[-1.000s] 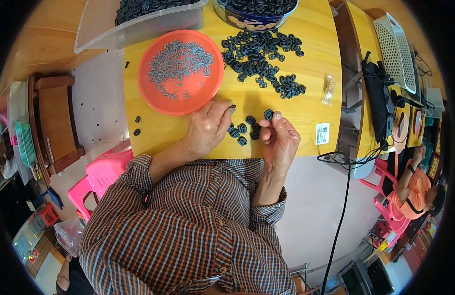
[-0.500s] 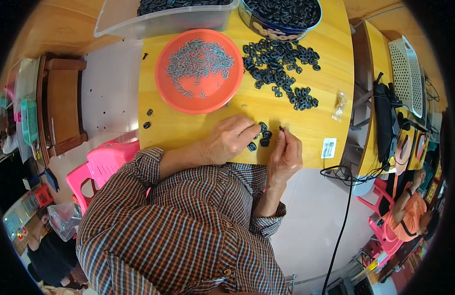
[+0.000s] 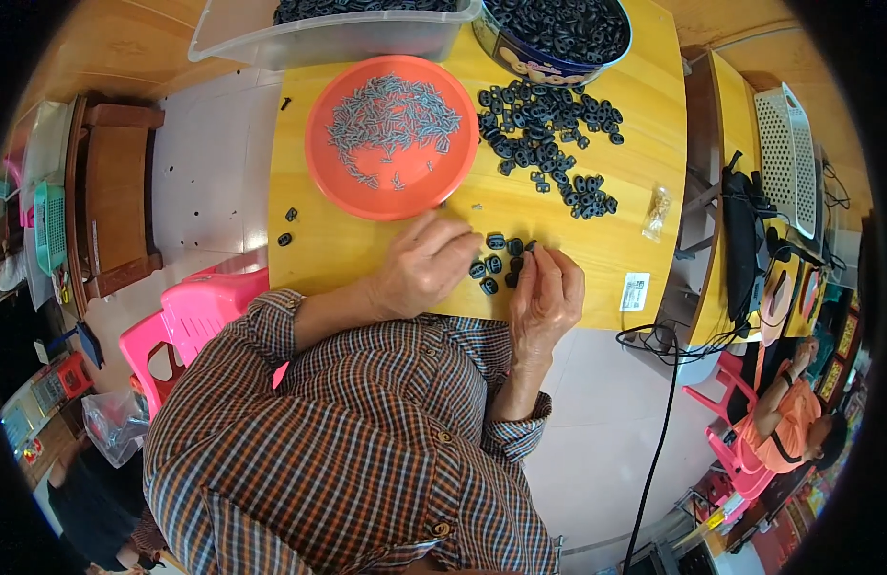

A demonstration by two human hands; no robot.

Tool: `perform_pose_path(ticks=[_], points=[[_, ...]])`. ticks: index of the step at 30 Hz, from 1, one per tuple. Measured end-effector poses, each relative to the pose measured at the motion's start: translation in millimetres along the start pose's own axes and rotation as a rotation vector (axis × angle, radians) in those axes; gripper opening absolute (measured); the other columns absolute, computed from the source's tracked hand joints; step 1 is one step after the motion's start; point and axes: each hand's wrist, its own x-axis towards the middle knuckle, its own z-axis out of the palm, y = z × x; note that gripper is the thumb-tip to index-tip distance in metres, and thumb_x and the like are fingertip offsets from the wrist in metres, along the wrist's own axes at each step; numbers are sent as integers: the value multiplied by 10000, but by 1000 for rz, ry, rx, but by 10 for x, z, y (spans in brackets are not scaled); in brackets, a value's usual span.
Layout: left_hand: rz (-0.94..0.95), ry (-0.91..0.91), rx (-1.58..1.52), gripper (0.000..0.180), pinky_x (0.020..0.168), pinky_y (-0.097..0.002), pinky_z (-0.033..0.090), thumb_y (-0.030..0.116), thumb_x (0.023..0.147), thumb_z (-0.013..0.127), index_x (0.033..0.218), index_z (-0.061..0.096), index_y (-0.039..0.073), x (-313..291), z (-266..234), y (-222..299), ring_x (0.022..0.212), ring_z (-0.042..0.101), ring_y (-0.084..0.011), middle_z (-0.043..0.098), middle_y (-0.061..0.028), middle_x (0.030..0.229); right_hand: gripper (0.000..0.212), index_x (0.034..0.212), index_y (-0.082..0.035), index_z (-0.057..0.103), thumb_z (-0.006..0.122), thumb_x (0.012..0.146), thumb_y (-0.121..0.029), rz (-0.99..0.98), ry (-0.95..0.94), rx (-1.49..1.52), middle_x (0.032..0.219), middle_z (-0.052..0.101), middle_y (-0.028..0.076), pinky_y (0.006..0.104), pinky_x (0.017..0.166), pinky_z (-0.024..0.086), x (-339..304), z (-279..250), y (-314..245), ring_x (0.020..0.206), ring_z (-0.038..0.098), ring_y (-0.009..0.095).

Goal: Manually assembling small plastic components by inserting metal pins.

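Note:
My right hand (image 3: pixel 547 287) pinches a small black plastic piece (image 3: pixel 531 246) between thumb and fingertips, just above the table. In front of it lies a small group of rounded black pieces (image 3: pixel 495 241) with openings in them. My left hand (image 3: pixel 426 266) is closed, fingertips together, close to the near rim of a round orange-red plate (image 3: pixel 329 182). Whatever it may hold is hidden. Many tiny grey metal pieces (image 3: pixel 391 110), slim like springs or screws, are spread in the plate. Beyond my right hand spreads a loose heap of black pieces (image 3: pixel 530 144).
At the far edge of the yellow table (image 3: pixel 597 244) stand a clear plastic bin (image 3: pixel 367 46) and a round blue tin (image 3: pixel 539 69), both full of black pieces. A small clear bag (image 3: pixel 658 213) and white label (image 3: pixel 635 291) lie at right. A black cable (image 3: pixel 666 422) hangs beside the table.
My left hand has moved left, away from the small group of black pieces and nearer the plate. My right hand has shifted slightly left with its black piece.

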Motion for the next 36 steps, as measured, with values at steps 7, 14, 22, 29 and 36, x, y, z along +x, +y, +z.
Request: perform_pose_path(ticks=[7,14,22,29,36], points=[[-233,110,202,343,600,-331,472,4,654,729,984,642,33,-123,-234,-65,695,557,-231,540,-83,844,185,886,-71,683,712,706,-41,-194,-86,23,889,625,41,329,710,414,243,293,-356,801,558,216],[-214,70,354,273,586,-339,457,23,667,704,936,654,36,-174,-357,-260,700,543,-229,491,-63,775,213,929,-82,689,703,717,-84,-215,-206,7,927,610,25,346,740,387,240,503,-469,850,539,213],[-249,103,326,275,569,-334,459,19,640,719,909,667,42,-268,-498,-294,686,549,-222,515,-56,774,299,942,-65,679,641,656,13,-248,-263,19,949,603,39,347,767,402,264,556,-366,876,532,229],[-195,141,321,266,554,-325,458,8,642,720,900,665,38,-225,-377,-272,664,549,-212,513,-49,769,259,862,-26,653,581,648,101,-178,-171,-13,930,610,77,348,745,459,415,444,-161,838,546,262],[-174,126,235,229,549,-316,456,9,663,710,885,661,37,-99,-220,-164,659,550,-210,507,-51,765,134,882,5,626,617,770,78,35,42,78,930,614,134,326,709,514,396,122,52,814,618,261]])
